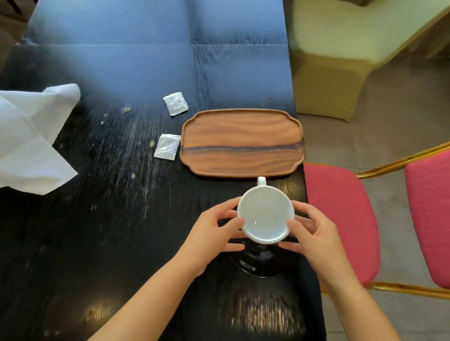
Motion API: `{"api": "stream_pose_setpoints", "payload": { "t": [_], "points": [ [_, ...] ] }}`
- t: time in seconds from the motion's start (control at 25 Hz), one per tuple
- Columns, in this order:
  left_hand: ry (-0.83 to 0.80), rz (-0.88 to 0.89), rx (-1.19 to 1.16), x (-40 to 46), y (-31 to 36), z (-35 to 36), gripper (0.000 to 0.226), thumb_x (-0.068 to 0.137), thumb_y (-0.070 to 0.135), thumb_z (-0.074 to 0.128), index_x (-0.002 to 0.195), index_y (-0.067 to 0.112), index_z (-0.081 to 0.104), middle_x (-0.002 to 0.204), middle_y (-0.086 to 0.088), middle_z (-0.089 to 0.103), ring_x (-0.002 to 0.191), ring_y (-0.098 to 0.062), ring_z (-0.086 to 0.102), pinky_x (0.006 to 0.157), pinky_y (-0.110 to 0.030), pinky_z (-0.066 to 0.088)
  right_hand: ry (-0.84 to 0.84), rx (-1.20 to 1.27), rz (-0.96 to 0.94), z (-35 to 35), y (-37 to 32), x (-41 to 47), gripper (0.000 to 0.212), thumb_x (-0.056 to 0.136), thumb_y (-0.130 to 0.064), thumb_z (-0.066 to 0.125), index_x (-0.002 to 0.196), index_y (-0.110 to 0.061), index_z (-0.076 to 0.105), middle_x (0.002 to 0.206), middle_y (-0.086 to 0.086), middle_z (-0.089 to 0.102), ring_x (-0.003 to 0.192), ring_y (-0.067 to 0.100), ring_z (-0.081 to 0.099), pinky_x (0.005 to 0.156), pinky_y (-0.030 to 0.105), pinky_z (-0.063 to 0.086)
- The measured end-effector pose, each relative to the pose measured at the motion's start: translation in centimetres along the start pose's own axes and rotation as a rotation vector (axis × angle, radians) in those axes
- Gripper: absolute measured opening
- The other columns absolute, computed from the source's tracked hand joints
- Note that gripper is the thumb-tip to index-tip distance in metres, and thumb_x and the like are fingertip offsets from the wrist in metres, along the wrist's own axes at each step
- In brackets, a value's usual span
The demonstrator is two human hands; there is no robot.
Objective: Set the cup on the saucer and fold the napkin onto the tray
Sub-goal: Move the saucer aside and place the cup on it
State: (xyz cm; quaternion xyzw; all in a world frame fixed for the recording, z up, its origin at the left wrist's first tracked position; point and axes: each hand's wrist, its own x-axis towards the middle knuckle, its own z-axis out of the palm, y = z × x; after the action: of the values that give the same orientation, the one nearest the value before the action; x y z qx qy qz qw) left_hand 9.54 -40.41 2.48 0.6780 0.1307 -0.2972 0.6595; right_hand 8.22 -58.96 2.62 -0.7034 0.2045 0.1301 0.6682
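both hands hold the white cup (265,214) between them – the left hand (215,227) curls its fingers (232,223) against one side, the right hand (318,235) pinches the other. the cup's mouth faces up and its handle points away toward the wooden tray (243,142), which lies just beyond the cup. directly under the cup sits a dark saucer (256,261), hard to make out against the black tabletop (115,213); whether the cup already touches it cannot be told. the move looks like a straight drop – the saucer lies below the fingers, neither hand nearer. the white napkin (19,134) lies unfolded well to the left of the tray, nearer the left hand. two small packets (171,124) rest beside the tray's left edge.
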Motion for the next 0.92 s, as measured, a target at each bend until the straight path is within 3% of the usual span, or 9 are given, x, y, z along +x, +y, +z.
{"api": "stream_pose_setpoints", "payload": {
  "t": [0.36,0.56,0.92],
  "points": [
    [0.057,-0.058,0.124,-0.4,-1.9,1.7,0.045,0.092,0.021,0.053,0.134,0.034,0.044,0.124,-0.001,0.059,0.098,-0.014,0.065,0.078,-0.031,0.058,0.004,-0.011,0.04,-0.6,3.5,-0.5,0.029,0.089,-0.001,0.051,0.112,-0.017,0.054,0.103,0.007,0.066,0.094,0.016,0.064,0.064,0.032,0.06],
    [0.18,-0.002,0.227,-0.5,-2.1,1.7,0.054,0.087,0.024,0.061,0.136,0.033,0.041,0.119,0.003,0.061,0.092,-0.013,0.067,0.069,-0.028,0.06,0.043,-0.179,-0.018,-1.2,3.7,-0.4,0.032,0.088,-0.013,0.056,0.118,-0.026,0.055,0.111,-0.002,0.064,0.093,0.01,0.064,0.07,0.033,0.058],
    [0.193,0.044,0.241,-1.5,-2.7,1.9,0.051,0.084,0.021,0.067,0.131,0.031,0.05,0.112,0.009,0.059,0.091,-0.012,0.065,0.065,-0.023,0.059,0.047,-0.169,-0.06,-1.1,3.8,-1.0,0.029,0.09,-0.009,0.054,0.115,-0.022,0.061,0.104,0.004,0.067,0.092,0.012,0.065,0.062,0.023,0.057]
  ]
}}
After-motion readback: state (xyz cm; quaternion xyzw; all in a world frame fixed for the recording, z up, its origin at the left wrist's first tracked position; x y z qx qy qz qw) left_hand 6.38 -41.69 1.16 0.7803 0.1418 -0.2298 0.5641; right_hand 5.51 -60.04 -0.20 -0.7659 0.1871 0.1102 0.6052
